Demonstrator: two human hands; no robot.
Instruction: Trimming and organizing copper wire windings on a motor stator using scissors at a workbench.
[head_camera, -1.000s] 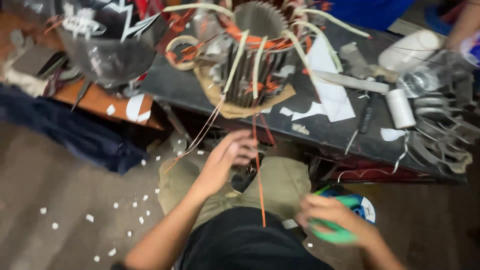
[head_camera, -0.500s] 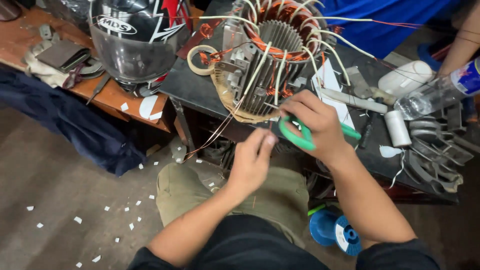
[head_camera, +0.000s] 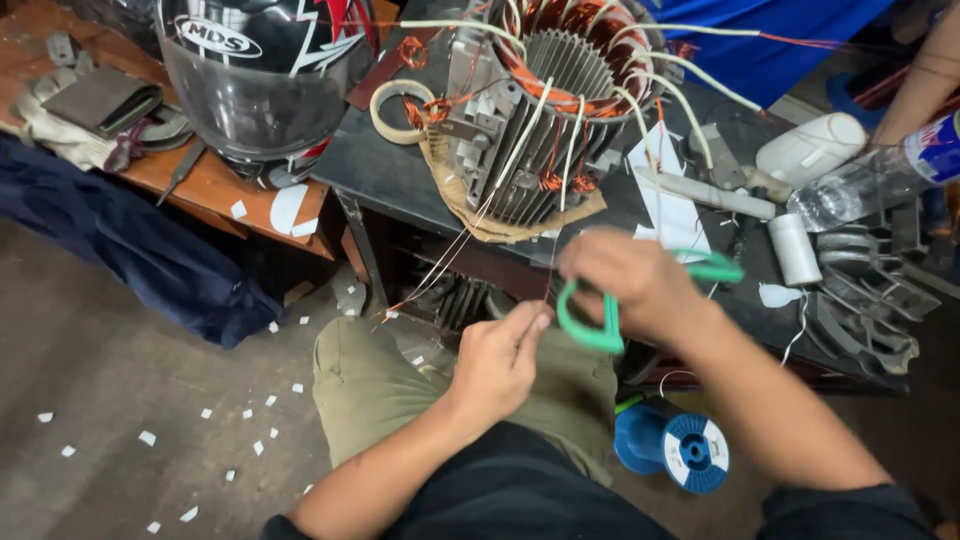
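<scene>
A finned metal motor stator (head_camera: 530, 120) with copper windings and white sleeved leads stands on the dark bench (head_camera: 385, 165). Thin copper wires (head_camera: 450, 255) hang from it toward my lap. My left hand (head_camera: 497, 360) pinches a thin wire between thumb and fingers, just below the bench edge. My right hand (head_camera: 628, 280) holds green-handled scissors (head_camera: 600, 320) next to that wire, a little above and right of the left hand. The blades are hidden behind my fingers.
A helmet with a clear visor (head_camera: 250, 80) sits on a wooden table (head_camera: 205, 185) at the left. A tape roll (head_camera: 400, 105), white tubes (head_camera: 810, 150), a plastic bottle (head_camera: 860, 185) and metal parts (head_camera: 860, 290) lie on the bench. A blue wire spool (head_camera: 675, 445) lies on the floor.
My right hand came up from the floor with the green scissors to the bench, then dropped down to the wire. My left hand stayed low and closed on the wire.
</scene>
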